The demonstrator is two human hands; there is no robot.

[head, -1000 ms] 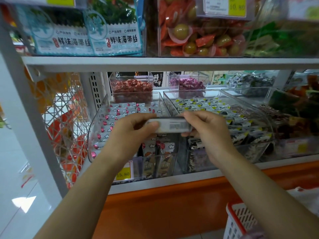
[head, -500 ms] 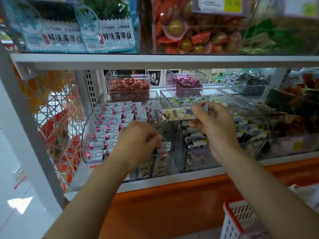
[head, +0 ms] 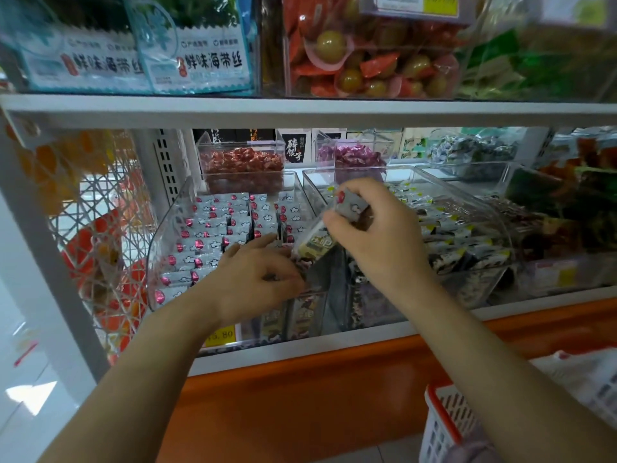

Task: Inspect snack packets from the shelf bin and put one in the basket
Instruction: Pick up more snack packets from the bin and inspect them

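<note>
Right grip (head: pixel 377 235) pinches one snack packet (head: pixel 317 242) by its upper end. The packet is tilted over the shelf bin (head: pixel 167 235) divider with its printed face toward the camera, probably so it can be read. Left grip (head: pixel 257 275) curls down into the bin's front row; can't tell if it holds anything. Basket (head: pixel 440 419) sits low right, well apart, and the packet isn't in it yet.
</note>
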